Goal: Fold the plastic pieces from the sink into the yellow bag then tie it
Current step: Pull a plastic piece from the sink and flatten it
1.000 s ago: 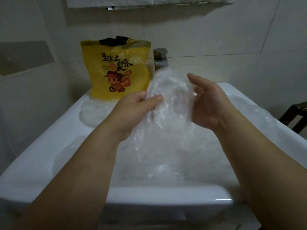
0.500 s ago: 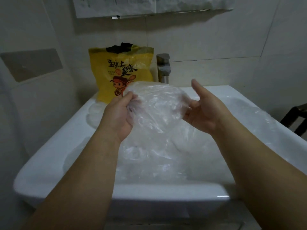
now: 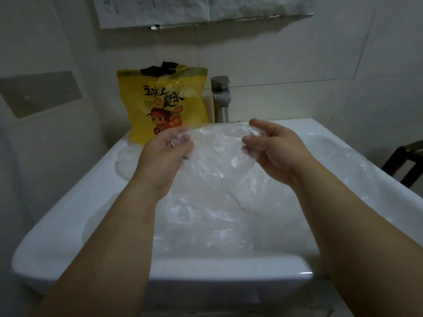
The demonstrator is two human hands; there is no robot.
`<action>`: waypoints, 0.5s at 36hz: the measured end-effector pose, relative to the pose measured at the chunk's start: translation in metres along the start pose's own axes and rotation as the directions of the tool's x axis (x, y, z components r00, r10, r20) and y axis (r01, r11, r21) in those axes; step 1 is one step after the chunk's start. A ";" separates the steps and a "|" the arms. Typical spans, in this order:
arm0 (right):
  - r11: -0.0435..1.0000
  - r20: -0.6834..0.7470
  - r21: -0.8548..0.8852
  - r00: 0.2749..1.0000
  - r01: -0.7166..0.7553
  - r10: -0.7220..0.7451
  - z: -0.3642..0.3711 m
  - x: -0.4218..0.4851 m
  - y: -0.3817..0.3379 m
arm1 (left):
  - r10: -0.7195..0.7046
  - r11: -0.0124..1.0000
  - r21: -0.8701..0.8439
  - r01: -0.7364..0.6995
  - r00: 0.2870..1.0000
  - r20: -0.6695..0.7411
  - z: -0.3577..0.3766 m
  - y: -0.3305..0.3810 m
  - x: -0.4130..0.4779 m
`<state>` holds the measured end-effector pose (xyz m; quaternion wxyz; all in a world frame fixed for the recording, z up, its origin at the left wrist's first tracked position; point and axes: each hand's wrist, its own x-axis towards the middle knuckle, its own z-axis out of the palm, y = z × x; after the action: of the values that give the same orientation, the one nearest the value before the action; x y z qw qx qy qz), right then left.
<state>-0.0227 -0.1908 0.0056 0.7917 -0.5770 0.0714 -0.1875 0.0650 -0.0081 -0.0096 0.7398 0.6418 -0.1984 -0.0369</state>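
where the yellow bag (image 3: 164, 106) stands upright on the back left corner of the sink (image 3: 217, 279), its front bears two rows of bold black chinese characters over one cartoon figure; the smaller print is too blurred to read. one clear plastic piece (image 3: 217, 156) is held above the sink by two hands, fingers curled: the left hand (image 3: 166, 157) pinches its left edge, the right hand (image 3: 275, 152) its right edge. more crumpled plastic (image 3: 206, 216) lies in the sink, too tangled to count. one metal tap (image 3: 220, 97) stands at the sink's back

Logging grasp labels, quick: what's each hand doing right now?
Left hand: pinching the clear plastic piece at its left edge.
Right hand: pinching the same piece at its right edge.
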 end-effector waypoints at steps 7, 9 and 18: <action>0.893 -0.099 -0.444 0.987 0.071 -0.127 -0.004 0.004 0.007 | 0.126 0.889 0.450 -0.088 0.991 -0.055 -0.001 -0.010 -0.004; 0.866 -0.120 -0.492 0.980 0.083 -0.162 -0.005 0.005 0.009 | 0.147 0.901 0.423 -0.097 0.985 -0.086 -0.002 -0.008 -0.004; 0.997 -0.090 0.021 0.993 0.078 -0.075 0.003 0.003 0.003 | -0.063 0.989 -0.133 0.060 0.998 -0.016 0.008 0.010 -0.007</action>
<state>-0.0182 -0.1881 0.0041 0.7870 -0.5605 0.0823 -0.2442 0.0542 -0.0121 -0.0010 0.7811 0.5976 -0.1682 -0.0663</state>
